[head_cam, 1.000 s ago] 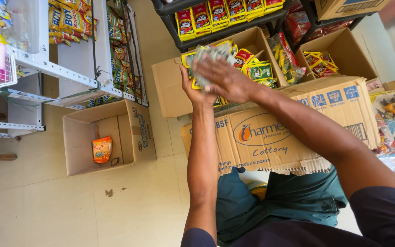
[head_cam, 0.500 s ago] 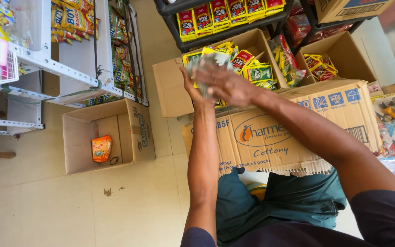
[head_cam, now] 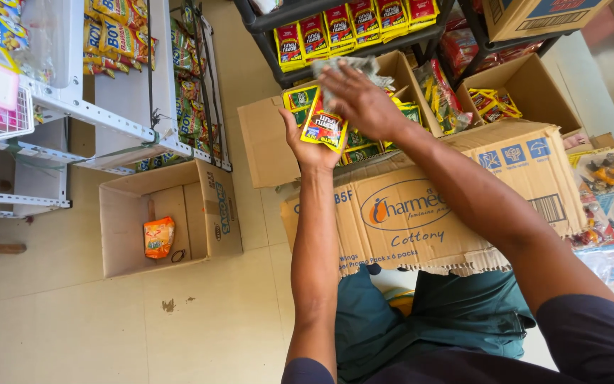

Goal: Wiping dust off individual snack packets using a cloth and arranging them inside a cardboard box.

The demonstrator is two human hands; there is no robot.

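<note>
Right hand (head_cam: pixel 364 103) risen; left hand (head_cam: pixel 307 146) clamps sachet (head_cam: pixel 325 128), long axis vertical.

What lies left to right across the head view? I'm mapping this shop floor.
White wire rack → open box holding an orange packet → left hand with a yellow-red sachet → right hand → big printed carton.
</note>
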